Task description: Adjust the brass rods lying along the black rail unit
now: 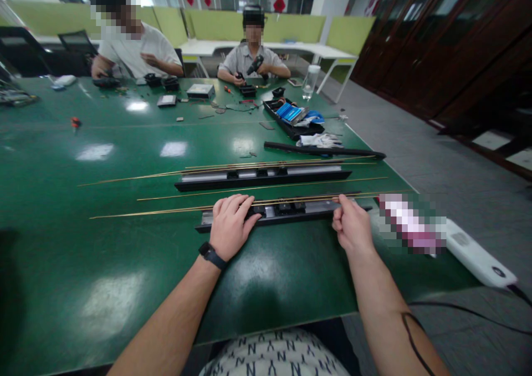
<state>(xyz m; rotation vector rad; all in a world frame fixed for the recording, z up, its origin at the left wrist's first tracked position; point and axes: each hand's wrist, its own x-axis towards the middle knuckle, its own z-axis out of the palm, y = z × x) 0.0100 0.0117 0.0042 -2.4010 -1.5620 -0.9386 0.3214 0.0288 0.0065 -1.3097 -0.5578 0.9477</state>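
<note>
My left hand (pixel 229 221), with a dark watch on the wrist, grips the left part of the near black-edged metal channel (pixel 274 219), fingers over the far side and thumb on the near side. Long thin gold-coloured rods (pixel 166 212) run along the channel and pass under these fingers. Small black blocks (pixel 286 206) sit inside the channel. At its right end my right hand (pixel 352 221) is closed in a pinch on a gold rod; the fingertip contact is too small to see clearly.
A second channel (pixel 266 178) with rods lies just beyond. Farther back are a black strip (pixel 324 150), gloves (pixel 320 140) and a black tray (pixel 276 109) with blue packets. A white power strip (pixel 477 254) lies at the right edge. Two people sit across the table, one holding a drill (pixel 255 64).
</note>
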